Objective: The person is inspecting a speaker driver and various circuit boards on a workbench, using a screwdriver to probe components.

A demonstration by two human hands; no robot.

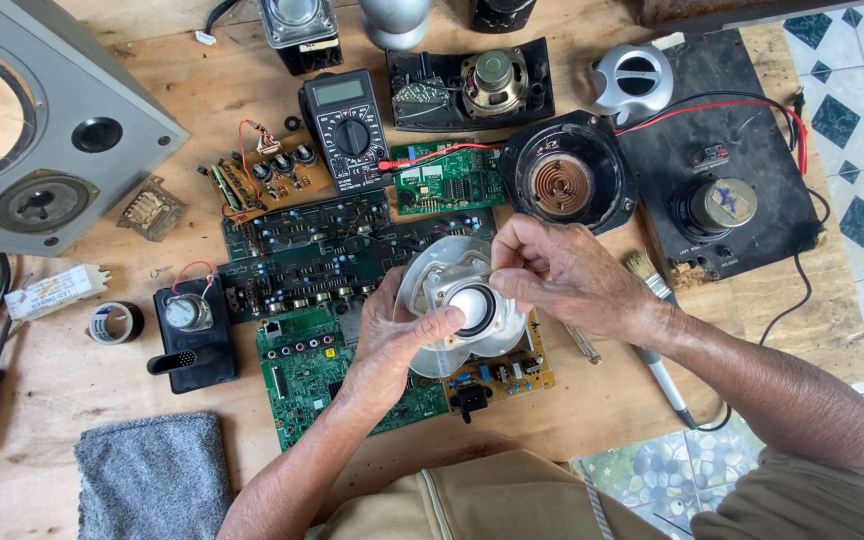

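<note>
Above the green circuit board [302, 375], both hands lift a small speaker driver [464, 305] clear of the bench, its pale cone facing the camera so the face can be seen. Left hand [392, 335] cradles the driver from below, thumb pressed on the frame beside the cone, steadying it. Right hand [562, 275] closes narrowly over the frame's upper edge, fingertips pinching there. Up from the green board lies a black multimeter [349, 128], its red lead trailing right. A paintbrush [652, 300] rests right of the board, under the right wrist.
</note>
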